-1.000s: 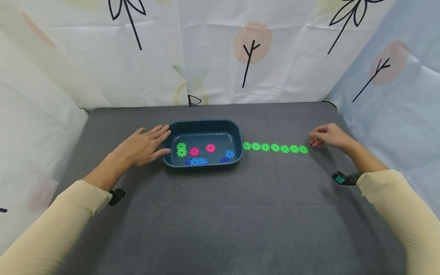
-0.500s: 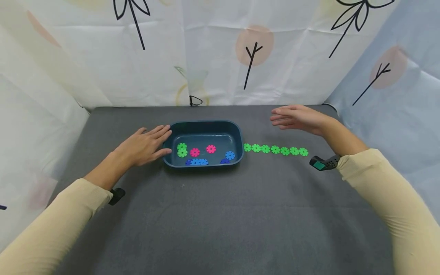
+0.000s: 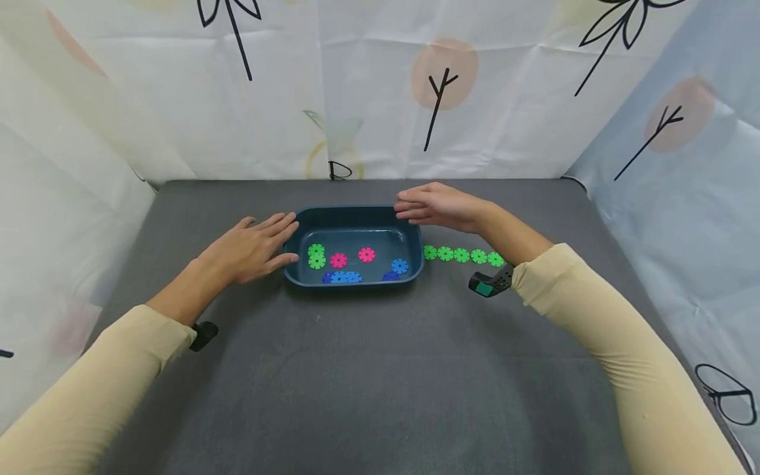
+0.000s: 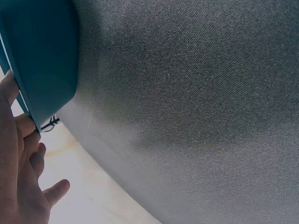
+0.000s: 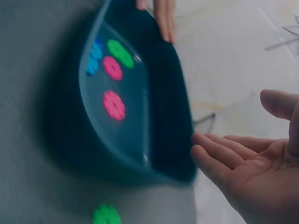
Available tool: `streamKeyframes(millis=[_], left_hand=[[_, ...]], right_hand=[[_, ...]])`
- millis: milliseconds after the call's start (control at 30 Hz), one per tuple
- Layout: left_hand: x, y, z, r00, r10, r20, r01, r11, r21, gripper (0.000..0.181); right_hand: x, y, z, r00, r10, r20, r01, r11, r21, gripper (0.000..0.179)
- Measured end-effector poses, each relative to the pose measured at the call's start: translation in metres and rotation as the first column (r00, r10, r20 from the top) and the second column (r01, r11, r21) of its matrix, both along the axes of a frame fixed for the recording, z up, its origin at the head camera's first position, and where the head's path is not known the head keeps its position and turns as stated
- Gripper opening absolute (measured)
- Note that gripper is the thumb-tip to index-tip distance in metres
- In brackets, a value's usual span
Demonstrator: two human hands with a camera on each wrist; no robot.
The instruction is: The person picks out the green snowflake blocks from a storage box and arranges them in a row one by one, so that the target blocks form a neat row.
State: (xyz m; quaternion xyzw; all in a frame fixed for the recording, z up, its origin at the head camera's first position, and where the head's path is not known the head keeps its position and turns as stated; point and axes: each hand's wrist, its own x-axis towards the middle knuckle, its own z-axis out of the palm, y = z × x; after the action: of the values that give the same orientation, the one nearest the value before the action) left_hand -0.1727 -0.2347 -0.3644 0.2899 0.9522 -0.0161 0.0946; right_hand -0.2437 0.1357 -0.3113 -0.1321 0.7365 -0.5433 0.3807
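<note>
A dark teal tray [image 3: 356, 285] stands on the grey table, holding green, pink and blue notched plastic discs. My left hand [image 3: 246, 251] rests on its left rim with straight fingers. In the left wrist view its fingertips lie at the rim of the tray [image 4: 51, 60]. Over the tray's back right corner hovers my right hand [image 3: 439, 206], fingers straight, nothing in it. The right wrist view shows the same hand [image 5: 252, 163] with its palm turned up beside the rim. From the tray's right side runs a row of green discs [image 3: 462, 255]; my right forearm hides its far end.
Inside the tray are two pink discs [image 3: 367, 254], a green pair [image 3: 316, 256] and several blue discs [image 3: 346, 277]. Printed white cloth [image 3: 368, 86] walls the table's back and sides. Black bands sit at both wrists.
My right hand has left the right end of the green row, its fingers straightening, and moved left to the tray's back right corner. The left hand and tray stay put.
</note>
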Motion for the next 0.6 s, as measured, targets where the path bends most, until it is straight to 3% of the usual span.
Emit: streamKeyframes(millis=[300, 600], left_hand=[[-0.001, 0.002, 0.001, 1.0, 0.007, 0.0, -0.007, 1.0, 0.0, 0.072], [-0.001, 0.003, 0.002, 1.0, 0.021, 0.012, -0.021, 0.999, -0.032, 0.073]], right_hand=[[0.006, -0.058, -0.026, 0.996, 0.068, 0.056, -0.069, 0.997, 0.019, 0.06], [0.012, -0.095, -0.044, 0.99, 0.119, 0.076, -0.122, 0.991, 0.045, 0.057]])
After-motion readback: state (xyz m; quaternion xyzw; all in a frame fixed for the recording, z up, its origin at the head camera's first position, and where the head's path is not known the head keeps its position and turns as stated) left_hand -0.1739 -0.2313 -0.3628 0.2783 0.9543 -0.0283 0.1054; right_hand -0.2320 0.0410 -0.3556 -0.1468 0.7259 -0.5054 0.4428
